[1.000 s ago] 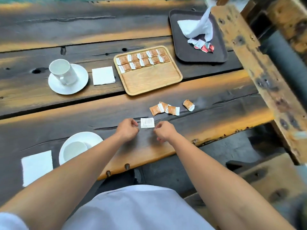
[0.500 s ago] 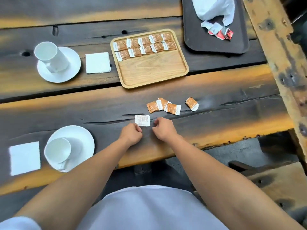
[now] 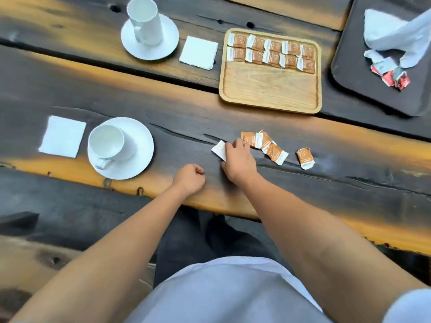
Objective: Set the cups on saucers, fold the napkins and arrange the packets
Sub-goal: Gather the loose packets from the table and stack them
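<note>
My right hand (image 3: 238, 159) lies on a white packet (image 3: 219, 149) on the dark table, fingers reaching onto it, next to a small heap of orange packets (image 3: 263, 143). One more orange packet (image 3: 305, 157) lies apart to the right. My left hand (image 3: 190, 178) rests near the table's front edge as a loose fist with nothing in it. A wooden tray (image 3: 270, 89) holds two rows of orange packets along its far side. Two white cups stand on saucers: a near cup (image 3: 108, 142) and a far cup (image 3: 144, 21). A folded napkin lies beside each, the near napkin (image 3: 63, 136) and the far napkin (image 3: 199, 52).
A dark tray (image 3: 363, 89) at the far right carries a crumpled white napkin (image 3: 396, 31) and red and white packets (image 3: 394, 75). The table's front edge runs just below my hands, with a bench and floor beneath.
My left hand has let go of the white packet and drawn back toward the table edge. My right hand has slid over the packet. The view has shifted left and closer.
</note>
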`<state>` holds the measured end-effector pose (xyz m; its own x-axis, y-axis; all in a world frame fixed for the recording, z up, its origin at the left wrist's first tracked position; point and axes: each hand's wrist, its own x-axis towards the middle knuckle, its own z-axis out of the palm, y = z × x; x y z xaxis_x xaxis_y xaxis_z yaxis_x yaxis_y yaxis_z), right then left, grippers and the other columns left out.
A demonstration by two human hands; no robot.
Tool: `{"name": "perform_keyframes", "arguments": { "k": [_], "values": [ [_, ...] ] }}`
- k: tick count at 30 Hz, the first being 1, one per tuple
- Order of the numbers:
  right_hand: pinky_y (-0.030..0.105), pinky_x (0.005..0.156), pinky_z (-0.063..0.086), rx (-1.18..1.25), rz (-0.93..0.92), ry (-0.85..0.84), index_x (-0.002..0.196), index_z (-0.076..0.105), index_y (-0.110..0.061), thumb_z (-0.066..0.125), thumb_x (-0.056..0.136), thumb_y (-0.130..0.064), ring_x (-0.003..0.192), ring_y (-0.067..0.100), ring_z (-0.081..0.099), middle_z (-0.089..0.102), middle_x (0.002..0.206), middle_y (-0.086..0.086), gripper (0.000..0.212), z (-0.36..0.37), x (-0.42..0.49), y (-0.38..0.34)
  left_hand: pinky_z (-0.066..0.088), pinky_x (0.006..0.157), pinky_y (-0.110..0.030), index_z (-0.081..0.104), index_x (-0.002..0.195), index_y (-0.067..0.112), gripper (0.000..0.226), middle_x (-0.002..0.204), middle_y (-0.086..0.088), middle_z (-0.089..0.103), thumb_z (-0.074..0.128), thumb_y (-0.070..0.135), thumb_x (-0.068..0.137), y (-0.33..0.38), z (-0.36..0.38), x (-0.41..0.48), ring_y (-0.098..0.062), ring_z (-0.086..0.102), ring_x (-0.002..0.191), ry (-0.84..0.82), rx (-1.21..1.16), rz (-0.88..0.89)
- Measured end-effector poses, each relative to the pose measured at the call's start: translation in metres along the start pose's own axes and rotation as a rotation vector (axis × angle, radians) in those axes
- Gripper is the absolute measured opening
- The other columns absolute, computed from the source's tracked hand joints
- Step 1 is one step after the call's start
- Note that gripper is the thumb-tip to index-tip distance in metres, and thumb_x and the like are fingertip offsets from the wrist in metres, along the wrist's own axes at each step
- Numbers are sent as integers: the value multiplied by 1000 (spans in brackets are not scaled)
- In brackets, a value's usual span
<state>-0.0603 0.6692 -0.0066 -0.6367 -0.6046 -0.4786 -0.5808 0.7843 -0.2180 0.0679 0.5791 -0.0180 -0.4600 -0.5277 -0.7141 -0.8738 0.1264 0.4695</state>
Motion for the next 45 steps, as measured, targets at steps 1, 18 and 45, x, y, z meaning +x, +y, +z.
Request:
{"name": "perform_keyframes", "arguments": {
  "k": [1,18,45],
  "values": [
    [48,91,47,-20,-16,10,125,47,-8,61,92,-22,127,37,37,42,131,14,38,3,-2,-1,45,100,-29,70,106,19,24,114,-4,71,63,18,84,-3,0,0,-25,61,112,0,-18,-5],
    [25,52,35,780,12,-585,80,66,-9,69,90,-11,54,11,39,45,59,1,10,-64,-8,10,51,70,-32,63,110,6,50,111,-13,67,39,49,100,51,-59,-2,-24,62,87,-142,-704,-133],
    [33,97,50,376,223,-82,117,68,-7,68,87,-12,112,27,63,67,123,13,31,-77,56,81,60,79,-43,63,116,2,94,101,-16,72,40,83,75,70,-30,28,-28,72,84,-705,-1141,-382]
  ]
}}
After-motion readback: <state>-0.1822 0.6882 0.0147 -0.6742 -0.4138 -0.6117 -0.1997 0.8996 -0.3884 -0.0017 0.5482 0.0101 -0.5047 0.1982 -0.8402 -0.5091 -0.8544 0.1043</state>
